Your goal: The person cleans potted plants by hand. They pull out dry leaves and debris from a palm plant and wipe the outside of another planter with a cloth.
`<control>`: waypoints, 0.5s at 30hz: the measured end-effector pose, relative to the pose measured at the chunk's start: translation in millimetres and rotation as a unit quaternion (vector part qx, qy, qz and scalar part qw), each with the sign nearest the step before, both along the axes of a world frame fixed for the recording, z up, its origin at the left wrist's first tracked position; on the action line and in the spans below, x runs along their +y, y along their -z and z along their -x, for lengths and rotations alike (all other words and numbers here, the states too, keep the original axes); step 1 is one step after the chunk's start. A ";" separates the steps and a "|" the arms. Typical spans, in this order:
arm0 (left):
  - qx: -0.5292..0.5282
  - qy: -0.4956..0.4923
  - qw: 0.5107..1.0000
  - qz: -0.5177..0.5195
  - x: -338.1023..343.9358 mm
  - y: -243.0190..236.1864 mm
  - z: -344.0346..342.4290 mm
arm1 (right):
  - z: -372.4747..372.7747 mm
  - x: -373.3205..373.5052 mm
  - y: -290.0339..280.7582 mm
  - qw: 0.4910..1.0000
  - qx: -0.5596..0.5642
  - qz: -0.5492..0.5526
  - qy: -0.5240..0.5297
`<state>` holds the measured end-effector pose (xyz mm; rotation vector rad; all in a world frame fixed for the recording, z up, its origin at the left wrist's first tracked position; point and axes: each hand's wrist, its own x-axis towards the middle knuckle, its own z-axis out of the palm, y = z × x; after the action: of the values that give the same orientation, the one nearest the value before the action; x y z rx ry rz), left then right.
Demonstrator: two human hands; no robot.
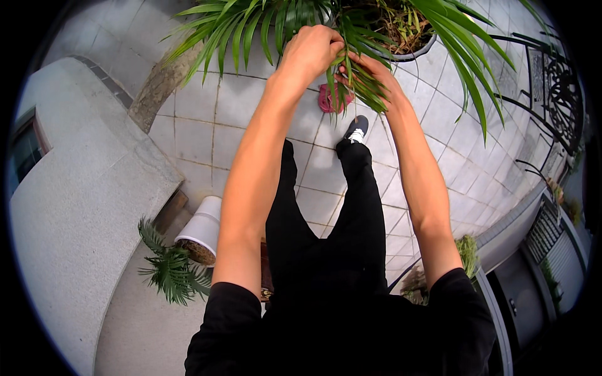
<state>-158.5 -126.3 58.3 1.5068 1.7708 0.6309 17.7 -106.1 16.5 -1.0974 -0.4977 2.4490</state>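
Note:
A potted palm with long, narrow green leaves (470,78) stands at the far side, in a round pot (421,52) with dark soil and dry brown bits. My left hand (311,53) is raised to the foliage, its fingers curled in a pinch at a leafy frond (362,81). The fingertips are partly hidden. Close beside it, my right hand (384,76) has its fingers around the same frond, whose leaf ends hang over the palm. Below the hands, a pink object (328,100) lies on the tiles, partly covered by leaves.
Pale square tiles (194,128) cover the ground. To the left stand a curved light wall (94,207) and a trunk-like brown post (162,84). A white pot (204,222) with a small palm (172,269) is tipped at lower left. Black ornamental ironwork (558,94) stands at right.

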 end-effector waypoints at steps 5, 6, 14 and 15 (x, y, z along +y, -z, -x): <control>0.030 -0.010 0.998 -0.055 3.2 1.6 4.1 | -1.3 0.8 1.7 0.999 0.020 -0.046 -0.013; 0.056 -0.011 0.996 -0.072 2.2 1.1 2.2 | -3.0 2.1 4.5 0.997 0.021 -0.065 -0.024; 0.032 -0.149 0.980 -0.125 4.8 -19.7 20.9 | 2.7 0.9 -4.0 1.000 0.021 -0.020 0.010; -0.053 -0.170 0.976 -0.128 -0.8 -36.6 15.9 | 2.5 -0.3 -5.7 0.999 0.024 -0.014 0.020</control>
<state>-174.4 -127.1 94.9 1.3103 1.9369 1.1261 15.2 -106.4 22.2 -1.0249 -0.4893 2.4202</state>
